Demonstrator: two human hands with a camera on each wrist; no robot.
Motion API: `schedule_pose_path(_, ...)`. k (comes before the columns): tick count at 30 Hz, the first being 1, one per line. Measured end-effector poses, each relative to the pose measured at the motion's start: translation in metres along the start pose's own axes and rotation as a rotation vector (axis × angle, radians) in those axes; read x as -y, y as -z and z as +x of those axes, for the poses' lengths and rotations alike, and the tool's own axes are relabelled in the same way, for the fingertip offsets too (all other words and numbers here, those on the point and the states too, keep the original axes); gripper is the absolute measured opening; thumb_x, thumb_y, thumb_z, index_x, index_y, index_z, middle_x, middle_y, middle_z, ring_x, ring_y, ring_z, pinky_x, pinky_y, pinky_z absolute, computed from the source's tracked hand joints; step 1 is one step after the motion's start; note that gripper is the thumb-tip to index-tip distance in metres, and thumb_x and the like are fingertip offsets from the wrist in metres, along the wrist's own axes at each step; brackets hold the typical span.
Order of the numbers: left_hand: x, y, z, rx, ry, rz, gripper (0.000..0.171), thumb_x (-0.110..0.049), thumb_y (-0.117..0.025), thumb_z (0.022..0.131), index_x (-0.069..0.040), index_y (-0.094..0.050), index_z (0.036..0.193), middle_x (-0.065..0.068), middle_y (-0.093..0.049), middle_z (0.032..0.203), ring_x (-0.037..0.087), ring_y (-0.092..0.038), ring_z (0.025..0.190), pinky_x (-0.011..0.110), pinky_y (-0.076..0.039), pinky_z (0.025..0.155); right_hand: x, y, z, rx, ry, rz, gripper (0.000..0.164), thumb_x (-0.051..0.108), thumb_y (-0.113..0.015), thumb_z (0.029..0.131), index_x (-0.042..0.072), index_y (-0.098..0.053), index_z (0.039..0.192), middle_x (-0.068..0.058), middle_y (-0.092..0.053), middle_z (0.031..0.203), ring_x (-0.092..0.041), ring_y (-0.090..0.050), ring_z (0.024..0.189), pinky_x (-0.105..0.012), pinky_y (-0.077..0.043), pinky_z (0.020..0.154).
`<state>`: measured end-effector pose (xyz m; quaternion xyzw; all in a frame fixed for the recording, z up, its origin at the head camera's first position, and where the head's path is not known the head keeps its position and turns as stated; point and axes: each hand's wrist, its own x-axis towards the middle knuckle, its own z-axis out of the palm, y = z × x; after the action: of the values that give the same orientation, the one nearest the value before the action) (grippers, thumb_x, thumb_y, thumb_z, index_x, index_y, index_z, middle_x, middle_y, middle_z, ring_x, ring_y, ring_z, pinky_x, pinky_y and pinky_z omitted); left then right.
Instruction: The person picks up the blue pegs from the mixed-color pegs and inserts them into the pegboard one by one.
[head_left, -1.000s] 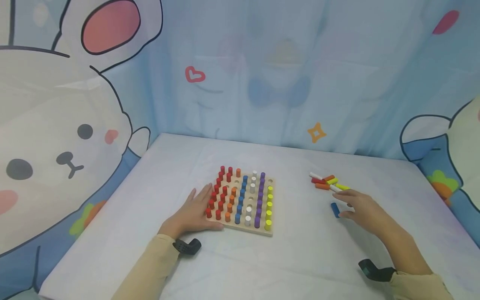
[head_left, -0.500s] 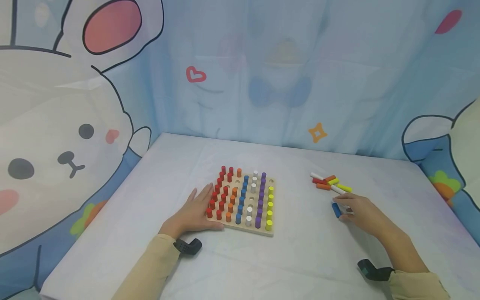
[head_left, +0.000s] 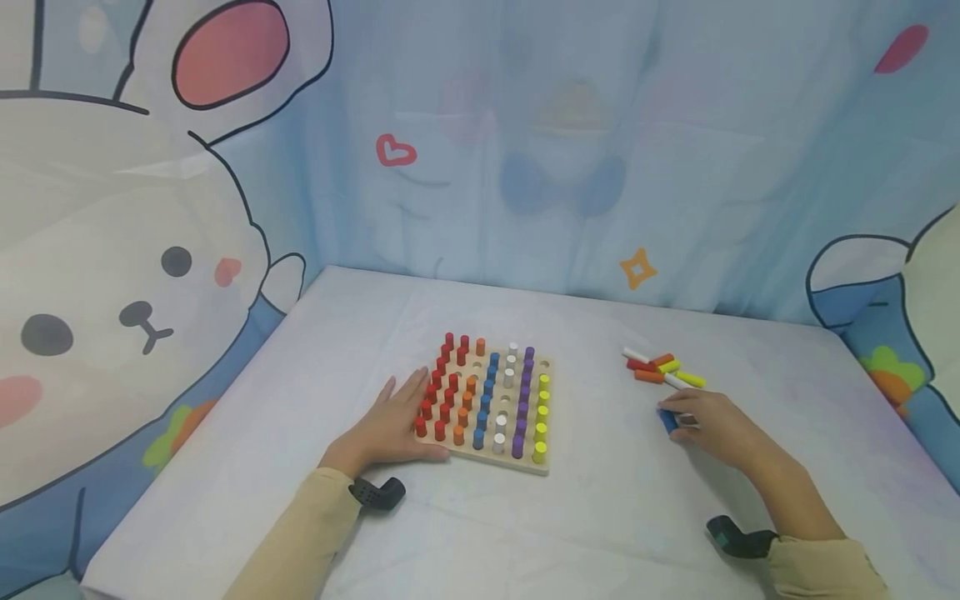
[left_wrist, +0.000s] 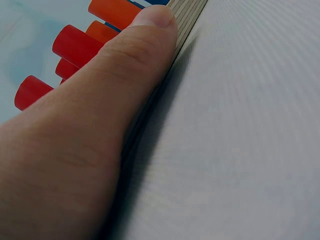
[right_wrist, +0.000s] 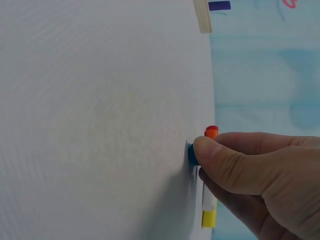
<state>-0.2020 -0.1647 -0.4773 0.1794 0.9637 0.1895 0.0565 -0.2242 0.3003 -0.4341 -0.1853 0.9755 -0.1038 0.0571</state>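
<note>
In the head view a wooden pegboard holds rows of red, orange, blue, white, purple and yellow pegs. My left hand rests at the board's left side with its fingers extended. The thumb lies along the board's near edge in the left wrist view. Over to the right, my right hand pinches a blue peg between thumb and fingers, close over the tabletop. The right wrist view shows only one end of that blue peg, the rest being hidden behind the thumb.
Loose pegs lie beyond my right hand: white, red, orange, yellow and others. Several holes in the board, such as one empty hole, have no peg. A printed curtain hangs behind the white table.
My right hand has come down to the blue peg, taken it between thumb and fingers, and shifted it slightly left. The left hand and the board have stayed in place.
</note>
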Motion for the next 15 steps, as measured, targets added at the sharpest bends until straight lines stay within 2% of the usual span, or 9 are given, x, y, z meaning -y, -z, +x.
schedule_pose_path(8,-0.001,0.001,-0.001,-0.007,0.001,-0.013,0.124,-0.076,-0.066,0.064,-0.011,-0.009,0.154,0.002,-0.009,0.162,0.015,-0.006,0.149,0.044,0.002,0.122,0.012,0.0,0.009,-0.021,0.032,-0.024,0.048,0.012,-0.079,0.074,-0.002,-0.065,0.117,-0.025,-0.061,0.12,-0.045,-0.053,0.115,-0.056,-0.049,0.09)
schedule_pose_path(15,-0.002,0.001,-0.001,-0.007,0.002,-0.006,0.124,-0.077,-0.065,0.064,-0.012,-0.01,0.154,0.002,-0.009,0.162,0.015,-0.006,0.149,0.044,0.002,0.122,0.021,-0.001,0.019,-0.039,0.063,-0.017,0.046,0.01,-0.079,0.075,-0.001,-0.065,0.117,-0.023,-0.062,0.119,-0.042,-0.056,0.112,-0.051,-0.052,0.088)
